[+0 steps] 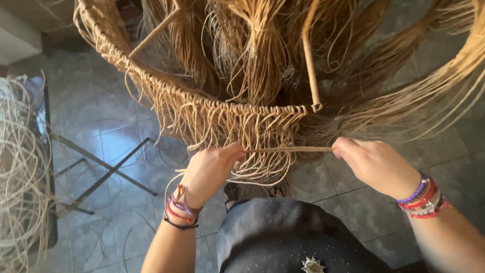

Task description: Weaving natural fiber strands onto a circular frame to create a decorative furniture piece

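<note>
Centre of frame: one tan cord strand (290, 149) pulled taut, long axis level, running left to right between two hands. Left hand (212, 169) closed in a pinch on the strand's left end, just under the knotted fringe (237, 134); right hand (371, 162) closed on the right end, fingertips pinching. Both equally near — each grips an end, neither free.

Above: curved wrapped hoop (151, 81) sweeping from upper left to centre, hung with a dense row of knotted cords. Hoop's row ends close to a thin wrapped rod (310, 65) standing nearly upright, its lower tip curled. Taut strand lies just below the fringe, about level with the hoop's lowest stretch.

Behind, across the top: several bundled hanks of loose fibre (262, 50) — too tangled for a count.

Counted: two hands, one taut strand, one hoop in view. Beaded bracelets (423, 199) on both wrists.

Left edge: coil of pale cane (20, 172) over a dark metal stand (106, 177) — grey tiled floor (116, 126) beneath.
</note>
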